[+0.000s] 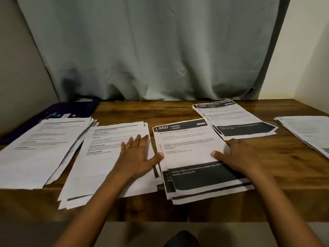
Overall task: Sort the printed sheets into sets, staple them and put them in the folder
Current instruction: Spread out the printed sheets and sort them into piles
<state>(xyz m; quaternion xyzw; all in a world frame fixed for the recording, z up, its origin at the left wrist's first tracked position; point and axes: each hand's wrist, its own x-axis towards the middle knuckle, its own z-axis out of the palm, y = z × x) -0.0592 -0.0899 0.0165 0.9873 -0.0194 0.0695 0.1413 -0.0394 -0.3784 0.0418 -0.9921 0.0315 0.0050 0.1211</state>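
Five loose stacks of printed white sheets set out in a row across a brown wooden table (pixel 133 111). Farthest left, a fanned stack of text pages (pixel 44 148), far corner lying over a dark blue flat folder (pixel 58 111) at the table's back left edge. Just to the right, a second stack of text pages (pixel 99 166), near end hanging past the table's front edge. Left hand (pixel 137 155) laid flat on this second stack, fingers straight and spread, ring on one finger, thumb tip reaching the left edge of the middle stack (pixel 188 150). On top of that middle stack, a sheet with a black header reading "2437 KITCHEN" and a black band near the bottom. Right hand (pixel 238 155) resting at the middle stack's right edge, thumb flat on the top sheet, fingers relaxed and somewhat blurred, gripping nothing. Farther back and to the right, a fourth stack (pixel 235 120) with the same black header and band, just beside the middle stack's far corner. At the right edge, a fifth stack (pixel 308 132), cut off by the frame. Behind the table, a grey-green curtain (pixel 151 50).
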